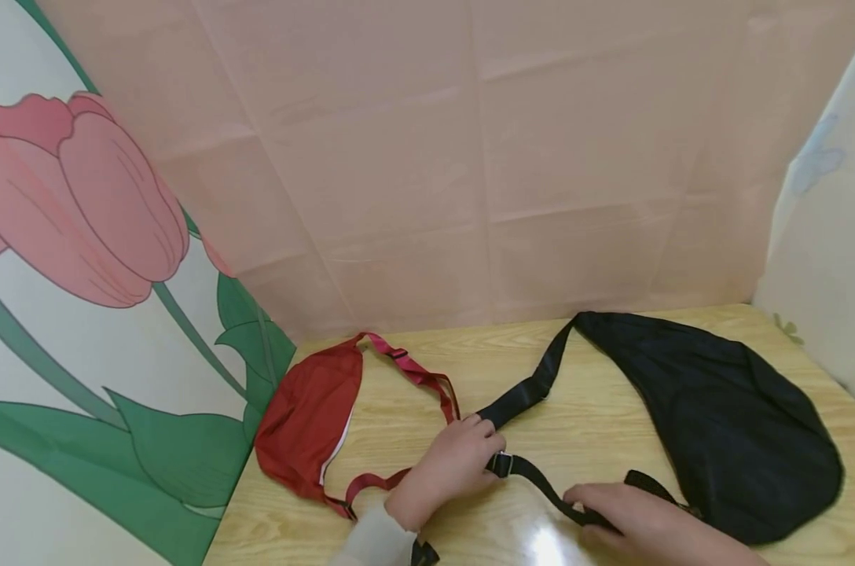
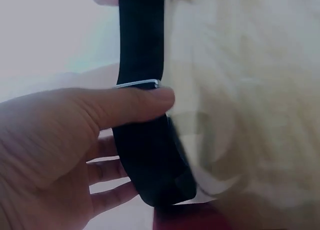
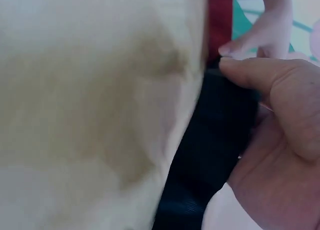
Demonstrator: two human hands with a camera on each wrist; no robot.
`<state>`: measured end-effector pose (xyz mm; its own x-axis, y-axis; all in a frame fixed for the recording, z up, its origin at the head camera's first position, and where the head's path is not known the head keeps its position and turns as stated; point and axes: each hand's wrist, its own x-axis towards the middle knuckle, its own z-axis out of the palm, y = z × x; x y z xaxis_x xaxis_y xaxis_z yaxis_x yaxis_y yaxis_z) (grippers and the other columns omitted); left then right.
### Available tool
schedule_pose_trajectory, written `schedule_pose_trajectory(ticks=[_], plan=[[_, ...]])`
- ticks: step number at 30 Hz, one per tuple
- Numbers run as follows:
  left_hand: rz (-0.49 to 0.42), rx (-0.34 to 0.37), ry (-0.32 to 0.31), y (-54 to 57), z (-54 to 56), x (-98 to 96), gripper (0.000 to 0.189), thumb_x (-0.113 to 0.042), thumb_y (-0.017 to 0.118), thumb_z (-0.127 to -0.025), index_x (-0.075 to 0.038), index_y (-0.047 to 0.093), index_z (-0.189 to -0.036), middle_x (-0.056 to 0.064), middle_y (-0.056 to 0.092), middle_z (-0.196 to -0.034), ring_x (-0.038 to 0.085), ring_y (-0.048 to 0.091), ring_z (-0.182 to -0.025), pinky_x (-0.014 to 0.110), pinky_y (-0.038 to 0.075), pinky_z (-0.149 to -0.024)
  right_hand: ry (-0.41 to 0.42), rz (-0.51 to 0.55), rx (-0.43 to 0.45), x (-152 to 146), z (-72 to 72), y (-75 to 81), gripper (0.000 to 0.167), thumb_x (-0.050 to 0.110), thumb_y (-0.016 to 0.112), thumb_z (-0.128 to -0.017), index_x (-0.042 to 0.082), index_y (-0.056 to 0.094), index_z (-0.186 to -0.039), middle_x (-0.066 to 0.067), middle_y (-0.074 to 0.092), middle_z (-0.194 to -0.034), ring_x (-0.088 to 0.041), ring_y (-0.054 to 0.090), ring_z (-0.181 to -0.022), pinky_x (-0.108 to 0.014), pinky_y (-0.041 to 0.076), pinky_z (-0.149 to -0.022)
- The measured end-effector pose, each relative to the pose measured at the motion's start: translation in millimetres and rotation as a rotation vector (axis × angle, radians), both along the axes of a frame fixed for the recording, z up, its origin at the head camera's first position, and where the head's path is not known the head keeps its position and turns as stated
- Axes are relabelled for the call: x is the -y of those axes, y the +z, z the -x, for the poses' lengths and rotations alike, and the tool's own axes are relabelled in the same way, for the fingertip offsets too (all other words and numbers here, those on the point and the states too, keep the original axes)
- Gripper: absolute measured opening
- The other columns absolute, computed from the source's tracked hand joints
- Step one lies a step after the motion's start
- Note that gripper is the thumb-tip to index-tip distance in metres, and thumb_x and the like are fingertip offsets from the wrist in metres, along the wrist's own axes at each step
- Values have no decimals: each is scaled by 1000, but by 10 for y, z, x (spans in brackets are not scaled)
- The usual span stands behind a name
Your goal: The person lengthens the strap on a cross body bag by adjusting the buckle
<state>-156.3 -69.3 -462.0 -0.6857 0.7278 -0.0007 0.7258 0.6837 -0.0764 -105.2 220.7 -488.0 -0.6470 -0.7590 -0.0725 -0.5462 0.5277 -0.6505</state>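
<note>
A black sling bag (image 1: 739,424) lies flat on the right of the table, its strap (image 1: 519,402) looping out to the left. My left hand (image 1: 456,460) grips that strap mid-table, beside its slider buckle (image 1: 502,464). In the left wrist view the thumb (image 2: 145,103) lies across the black webbing just below the metal slider, with the other fingers behind it. Closer to the bag, my right hand (image 1: 632,511) pinches the lower run of the strap, thumb (image 3: 245,72) on the webbing in the right wrist view. A red waist bag (image 1: 307,417) lies at the left.
The red bag's strap (image 1: 427,379) runs toward my left hand, which covers part of it. A black clip (image 1: 424,553) shows beside my left sleeve. Behind the wooden table (image 1: 427,350) hangs a pink sheet (image 1: 413,157); a tulip-print panel (image 1: 116,330) borders the left.
</note>
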Motion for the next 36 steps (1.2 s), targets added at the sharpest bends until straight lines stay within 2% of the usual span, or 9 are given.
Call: schedule_pose_trajectory(ticks=[5,10,14,16,19,23,26,29,36], plan=[[23,9,6,-68,-81,22,29,-43,83,-83,-30,70,-106,-12,58,-98,7,50,-94,25,44,-80,77,3,100,68,-54,-86,12,26,65,-100,22,64,-111,22,53,-89,6,47,-74,-22,41,-61],[16,12,-3,-126,-131,49,21,-45,79,-86,-31,69,-98,-13,56,-97,7,49,-95,26,43,-83,49,7,50,-34,-25,23,30,37,61,-102,18,65,-125,20,59,-109,7,53,-88,-23,49,-69],[-45,55,19,-141,-161,79,25,-52,73,-89,-31,70,-101,-13,56,-103,7,48,-99,27,44,-88,-37,-19,-70,-153,76,157,33,44,58,-102,23,64,-126,13,60,-117,-1,59,-100,-26,53,-76],[-106,76,66,-138,-182,87,31,-56,69,-91,-28,70,-106,-11,57,-108,8,48,-102,27,44,-91,-92,-50,-160,-234,140,214,33,44,59,-101,23,63,-126,10,60,-121,-8,61,-105,-28,53,-79],[-216,79,200,-136,-226,81,42,-59,63,-94,-22,69,-113,-7,56,-112,11,48,-104,27,46,-90,-189,-99,-270,-380,256,274,34,42,63,-99,22,63,-127,6,59,-126,-18,62,-111,-33,55,-82],[-329,54,425,-161,-300,50,53,-59,62,-95,-12,62,-119,2,56,-108,17,51,-99,29,50,-78,-300,-132,-344,-595,446,284,41,34,70,-96,13,61,-130,-5,60,-130,-28,62,-115,-43,54,-87],[-341,73,538,-201,-347,19,65,-61,64,-92,-6,55,-125,8,58,-107,22,58,-93,34,52,-70,-348,-137,-370,-767,608,241,51,30,73,-94,4,57,-135,-19,57,-134,-40,58,-120,-55,50,-91],[-316,123,584,-238,-378,-26,73,-62,64,-92,-3,49,-132,13,61,-107,26,64,-89,39,54,-68,-402,-191,-365,-944,763,158,65,33,74,-93,-3,50,-142,-33,47,-142,-55,48,-123,-67,46,-88],[-335,166,586,-307,-379,-143,67,-41,69,-91,-2,44,-138,14,65,-106,26,66,-82,39,53,-65,-523,-358,-171,-1326,970,-164,97,62,64,-91,-7,32,-151,-41,24,-152,-73,21,-128,-87,28,-83]])
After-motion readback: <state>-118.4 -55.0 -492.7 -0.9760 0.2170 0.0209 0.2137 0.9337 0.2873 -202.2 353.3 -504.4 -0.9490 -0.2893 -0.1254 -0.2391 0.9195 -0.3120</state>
